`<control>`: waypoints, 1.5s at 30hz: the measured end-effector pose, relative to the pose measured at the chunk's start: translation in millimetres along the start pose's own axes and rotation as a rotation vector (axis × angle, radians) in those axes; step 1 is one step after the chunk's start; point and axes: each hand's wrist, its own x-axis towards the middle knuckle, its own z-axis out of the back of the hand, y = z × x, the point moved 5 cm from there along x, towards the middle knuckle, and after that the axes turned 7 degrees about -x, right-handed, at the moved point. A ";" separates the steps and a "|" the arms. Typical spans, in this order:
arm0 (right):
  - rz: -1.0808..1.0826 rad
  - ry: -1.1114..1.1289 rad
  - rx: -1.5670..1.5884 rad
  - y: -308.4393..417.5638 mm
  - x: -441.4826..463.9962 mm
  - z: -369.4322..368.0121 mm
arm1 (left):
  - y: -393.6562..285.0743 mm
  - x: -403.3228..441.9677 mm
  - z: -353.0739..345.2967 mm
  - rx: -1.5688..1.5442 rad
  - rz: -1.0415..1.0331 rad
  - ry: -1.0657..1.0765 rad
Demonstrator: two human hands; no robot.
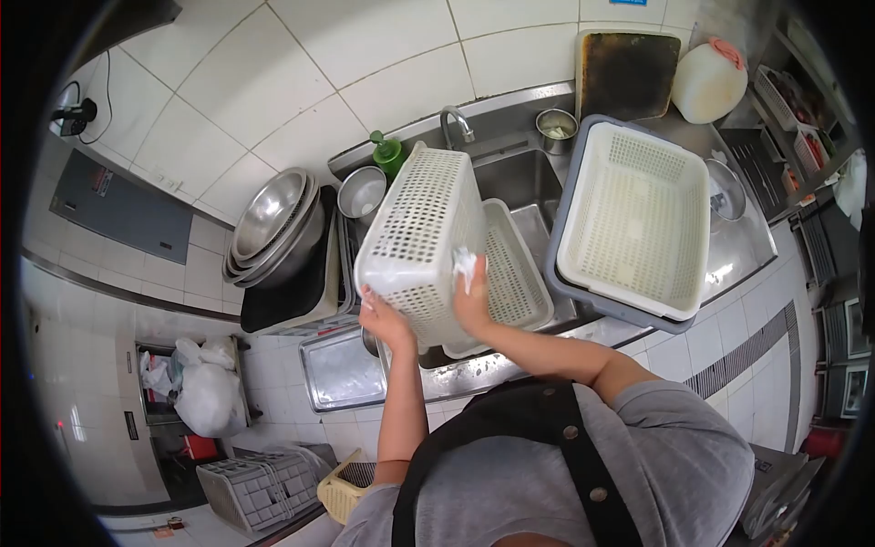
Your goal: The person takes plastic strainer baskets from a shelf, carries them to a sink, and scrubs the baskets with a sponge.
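A white perforated plastic basket is tilted up over the sink, its holed side toward the wall and left. My left hand grips its lower left corner. Against its right-hand face I press a crumpled white wad, closed in my right hand; whether it is cloth or a foamy scrubber I cannot make out. A second white basket lies in the sink behind, partly hidden by the first.
More white baskets sit over a grey tub on the right counter. Steel bowls stack at left. Near the faucet stand a green pump bottle and a steel pot. A steel tray lies at lower left.
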 end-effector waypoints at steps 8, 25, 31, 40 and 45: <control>-0.832 0.104 0.662 -67.2 -24.0 48.7 | -19.6 -76.2 -70.1 0.759 -0.462 0.785; -0.814 0.606 0.156 -97.5 -42.8 217.8 | 233.6 -151.8 -77.4 1.070 -0.457 1.547; -0.448 0.267 0.111 -38.4 82.0 395.8 | 235.1 -80.5 -129.5 0.805 -0.218 0.993; -0.382 -0.789 -0.156 -203.7 248.5 615.1 | 64.9 -138.7 -313.7 0.804 -0.375 1.056; -0.261 -0.531 -0.699 -241.0 325.2 586.6 | 53.5 -157.3 -327.1 0.995 -0.411 0.912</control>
